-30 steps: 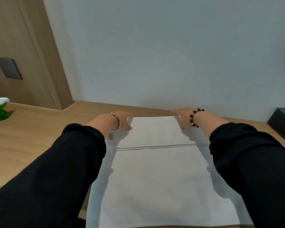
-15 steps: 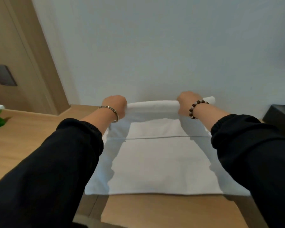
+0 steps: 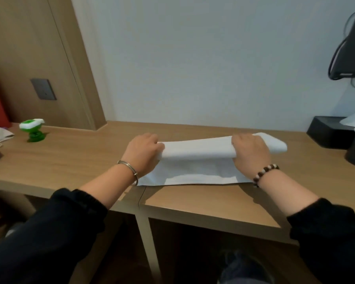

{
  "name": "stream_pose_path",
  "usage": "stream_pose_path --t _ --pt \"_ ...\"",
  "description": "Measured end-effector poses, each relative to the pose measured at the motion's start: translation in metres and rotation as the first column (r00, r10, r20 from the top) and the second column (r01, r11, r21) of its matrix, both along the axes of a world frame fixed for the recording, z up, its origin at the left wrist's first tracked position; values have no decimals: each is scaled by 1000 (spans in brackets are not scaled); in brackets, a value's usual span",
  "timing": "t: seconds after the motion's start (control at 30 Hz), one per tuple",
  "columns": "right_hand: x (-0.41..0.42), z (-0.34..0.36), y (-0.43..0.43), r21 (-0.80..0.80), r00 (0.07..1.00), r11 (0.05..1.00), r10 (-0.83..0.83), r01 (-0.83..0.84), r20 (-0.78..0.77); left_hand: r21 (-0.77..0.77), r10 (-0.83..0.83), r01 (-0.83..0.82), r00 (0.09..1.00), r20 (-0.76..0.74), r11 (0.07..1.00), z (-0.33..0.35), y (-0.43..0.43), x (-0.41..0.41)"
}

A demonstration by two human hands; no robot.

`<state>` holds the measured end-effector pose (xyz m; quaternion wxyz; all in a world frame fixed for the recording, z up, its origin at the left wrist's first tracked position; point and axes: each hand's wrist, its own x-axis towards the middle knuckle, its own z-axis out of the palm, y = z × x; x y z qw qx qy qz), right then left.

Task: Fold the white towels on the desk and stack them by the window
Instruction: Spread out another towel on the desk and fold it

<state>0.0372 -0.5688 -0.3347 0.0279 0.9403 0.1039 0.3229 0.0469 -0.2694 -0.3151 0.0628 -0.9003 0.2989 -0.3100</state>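
Near the middle of the frame, our left hand [image 3: 142,154] and right hand [image 3: 249,153] are closed on the white towel [image 3: 197,160], lifting its far edge off the bench [image 3: 80,160]. We think it is soft, light and floppy, so holding it by two corners keeps it straight.

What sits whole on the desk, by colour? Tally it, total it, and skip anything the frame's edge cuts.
White: 1, the towel, gripped by the left hand and the right hand.
Green: 1, the small plastic object.
Black: 1, the box.
Total: 3.
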Motion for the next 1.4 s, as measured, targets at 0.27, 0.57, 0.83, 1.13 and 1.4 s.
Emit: stream_pose_path --t 0.27,0.57,0.83,1.13,1.4 --pt "-33 -29 3 -33 984 999 -5 -1 -177 55 56 -45 976 -209 997 -42 13 -20" --pt "-46 -33 22 -62 970 977 196 -206 -141 84 212 -197 945 -250 977 -50 7 -21" --pt "-50 -29 16 193 890 953 289 -233 -352 175 291 -235 816 -499 956 -22 -3 -20" --pt "-53 -14 57 474 689 855 474 -211 -549 36 324 -405 671 -667 913 -40 -50 20" --pt "-3 3 18 162 796 985 48 63 -603 138 473 -490 672 -570 861 -54 -2 40"
